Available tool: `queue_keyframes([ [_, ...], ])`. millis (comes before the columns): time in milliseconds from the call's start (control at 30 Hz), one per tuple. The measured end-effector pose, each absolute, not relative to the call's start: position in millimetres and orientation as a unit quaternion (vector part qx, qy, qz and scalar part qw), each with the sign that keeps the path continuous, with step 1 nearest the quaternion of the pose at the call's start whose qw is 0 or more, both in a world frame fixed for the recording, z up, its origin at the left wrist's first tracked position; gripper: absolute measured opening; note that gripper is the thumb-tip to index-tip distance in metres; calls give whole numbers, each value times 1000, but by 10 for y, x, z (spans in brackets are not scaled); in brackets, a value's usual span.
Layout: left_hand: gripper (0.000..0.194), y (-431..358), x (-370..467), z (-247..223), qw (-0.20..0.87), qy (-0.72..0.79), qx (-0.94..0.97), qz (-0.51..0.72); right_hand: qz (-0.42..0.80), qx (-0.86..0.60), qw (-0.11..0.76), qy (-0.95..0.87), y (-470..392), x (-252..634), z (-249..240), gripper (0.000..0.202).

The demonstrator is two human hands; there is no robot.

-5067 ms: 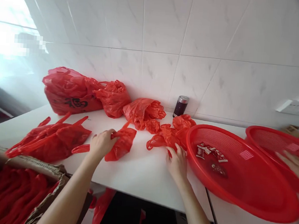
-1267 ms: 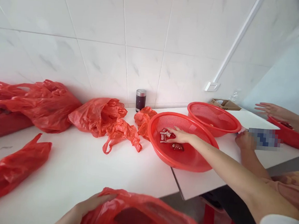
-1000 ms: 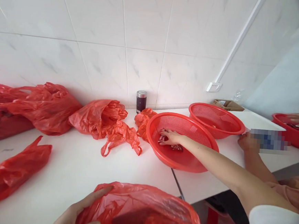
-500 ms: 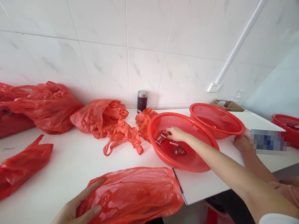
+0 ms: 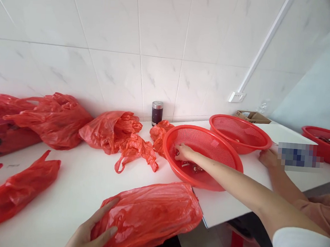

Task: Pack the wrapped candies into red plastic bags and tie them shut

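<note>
My left hand (image 5: 96, 228) holds a red plastic bag (image 5: 152, 214) at the table's front edge, thumb on the near side and fingers against the bag. The bag lies on its side with its wide mouth towards the right. My right hand (image 5: 186, 152) is down inside a red plastic colander (image 5: 175, 168), fingers curled over small wrapped snacks. One small wrapped snack (image 5: 177, 152) shows at the fingertips. More dark red wrapped snacks (image 5: 198, 169) lie on the colander's floor beneath my wrist, partly hidden.
Bulging red bags (image 5: 59, 124) line the wall, with a crumpled bag (image 5: 138, 152) beside them. A dark tumbler (image 5: 157, 114) stands behind. At right are a second colander (image 5: 240, 131), a third basin (image 5: 323, 145), a cardboard box (image 5: 252, 116) and a co-worker's hand (image 5: 269, 158).
My right hand has moved slightly left and down in the colander, and its fingers now cover the snacks there. The left hand and its bag have shifted slightly right in view.
</note>
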State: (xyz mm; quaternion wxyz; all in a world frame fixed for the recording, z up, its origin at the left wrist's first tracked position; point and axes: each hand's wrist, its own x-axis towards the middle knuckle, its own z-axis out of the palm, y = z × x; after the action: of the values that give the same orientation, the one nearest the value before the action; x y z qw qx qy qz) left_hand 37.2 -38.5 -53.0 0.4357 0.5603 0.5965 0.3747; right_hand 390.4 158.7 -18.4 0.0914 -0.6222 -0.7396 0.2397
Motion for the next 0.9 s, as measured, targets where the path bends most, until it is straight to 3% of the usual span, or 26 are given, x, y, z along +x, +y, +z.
queue_keyframes([
  [267, 62, -365, 449, -369, 427, 603, 561, 373, 283, -594, 174, -733, 1511, 3879, 358, 27],
  [433, 59, -308, 551, -318, 442, 595, 564, 363, 342, -521, 223, -750, 1281, 3634, 732, 11],
  [567, 63, -240, 643, -266, 481, 574, 567, 343, 416, -307, 120, -847, 837, 3142, 655, 16],
  [700, 67, -201, 709, -248, 500, 553, 571, 345, 322, -197, -10, -926, 593, 2802, 357, 20],
  [800, 67, -186, 684, -299, 480, 559, 591, 328, 326, -178, -28, -928, 595, 2819, 301, 26],
  [900, 66, -187, 626, -368, 453, 573, 605, 317, 379, -228, 36, -896, 689, 3066, 444, 27],
])
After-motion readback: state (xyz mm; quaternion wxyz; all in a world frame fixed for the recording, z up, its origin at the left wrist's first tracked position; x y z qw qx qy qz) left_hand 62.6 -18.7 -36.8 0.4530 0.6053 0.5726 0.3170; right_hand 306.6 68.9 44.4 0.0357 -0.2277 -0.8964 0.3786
